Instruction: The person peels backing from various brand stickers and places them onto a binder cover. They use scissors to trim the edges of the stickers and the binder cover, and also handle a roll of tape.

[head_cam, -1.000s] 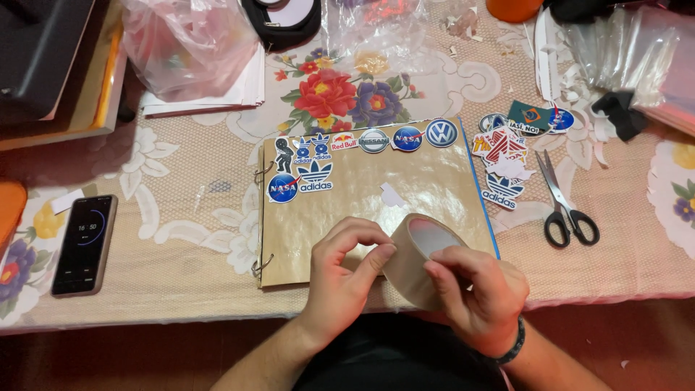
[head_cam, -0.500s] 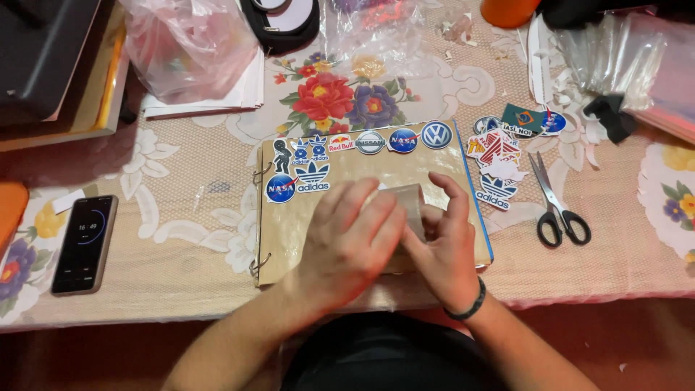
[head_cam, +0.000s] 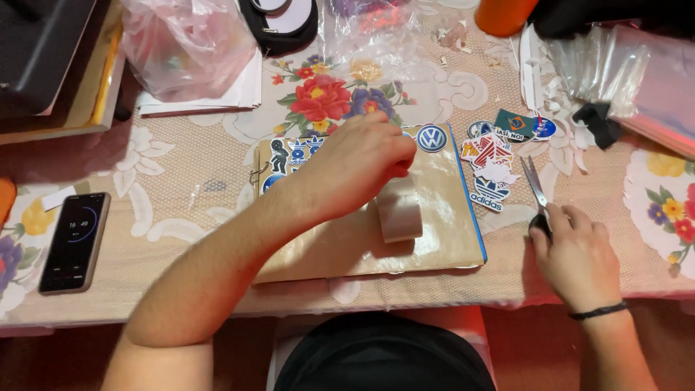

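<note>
Covering the bench (head_cam: 181, 239) is a beige lace cloth with printed flowers, and nearest to me lies a flat brown cardboard cover with a blue right edge (head_cam: 441, 239). On this cover stands a roll of clear brownish packing tape (head_cam: 399, 211), and a shiny strip of the tape is spread over the cardboard. My left hand (head_cam: 358, 166) reaches over the cover with the fingers curled down; it presses on the top part of the cover, just above the roll and touching it, and I cannot tell if it grips something. Under and beside this hand I see a row of small round and shaped stickers (head_cam: 297, 150) along the top edge of the cover.

To the right, my right hand (head_cam: 575, 253) is closed around the black handles of a pair of scissors (head_cam: 534, 190), which lie on the cloth with the blades pointing away from me. On this wrist is a thin black band (head_cam: 597, 312). Just beyond the scissors is a loose group of colourful stickers (head_cam: 496, 156).

At the left, well apart from the cover, a black phone with a lit screen (head_cam: 74, 242) lies flat. Farther away are a crumpled clear plastic bag (head_cam: 184, 43) on a stack of white paper sheets (head_cam: 239, 98), and an orange cup (head_cam: 504, 14) at the far edge.
</note>
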